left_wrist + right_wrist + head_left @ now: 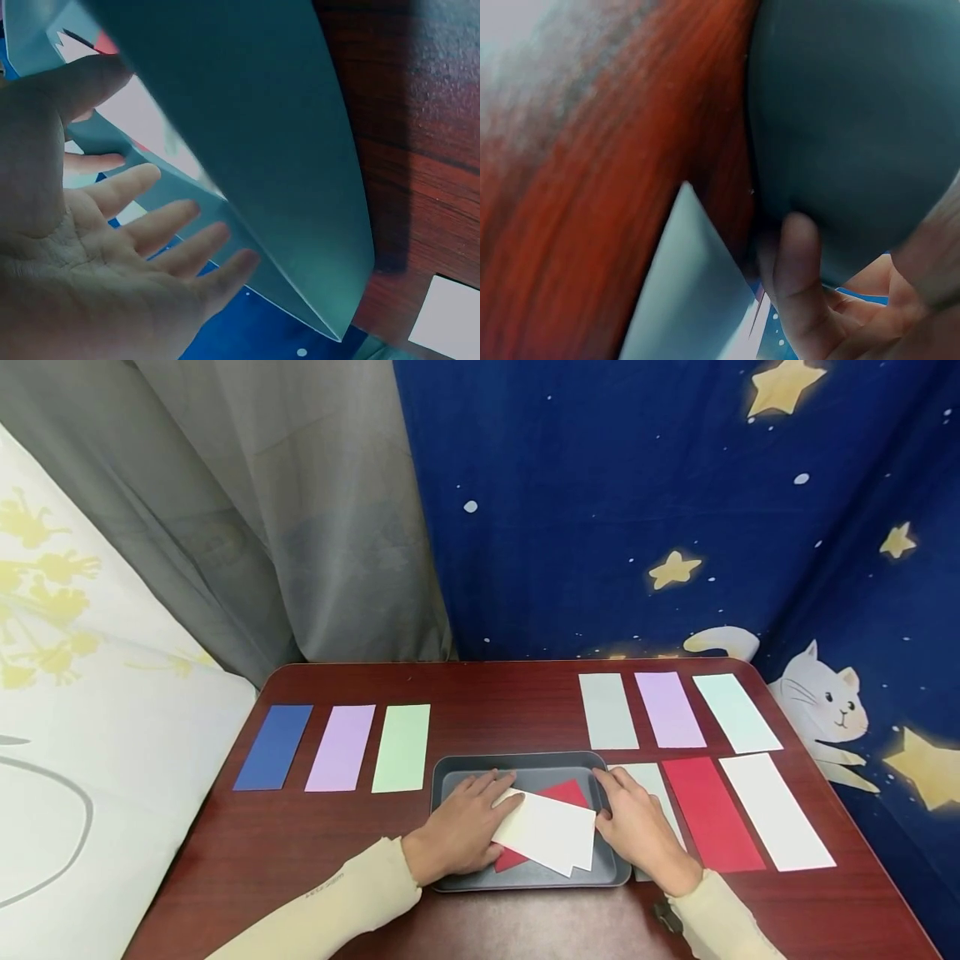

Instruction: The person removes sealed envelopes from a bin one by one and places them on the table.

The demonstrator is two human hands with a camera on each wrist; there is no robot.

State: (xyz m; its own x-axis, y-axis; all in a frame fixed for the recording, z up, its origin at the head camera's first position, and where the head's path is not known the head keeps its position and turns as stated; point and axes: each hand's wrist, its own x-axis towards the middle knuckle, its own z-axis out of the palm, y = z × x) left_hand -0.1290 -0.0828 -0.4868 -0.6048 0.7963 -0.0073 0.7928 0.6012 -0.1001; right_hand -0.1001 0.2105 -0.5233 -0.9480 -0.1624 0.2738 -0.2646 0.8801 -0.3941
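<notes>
A dark grey tray (517, 888) lies near the front of the table with paper cards in it. White cards (546, 828) lie overlapping on a red card (568, 792). My left hand (465, 825) is over the tray's left side, its fingertips at the white cards' left end. The left wrist view shows the left fingers (191, 217) spread and nearly straight, with the tray's wall (255, 142) beside them. At the right rim, my right hand (639, 825) pinches the tray's wall, with a finger (799, 259) against its outside.
On the left, a blue card (273, 747), a purple card (341, 748) and a green card (401, 748) stand in a row. Several cards form two rows on the right, including a red one (712, 814) and a white one (777, 812). Curtains (570, 568) hang behind the table.
</notes>
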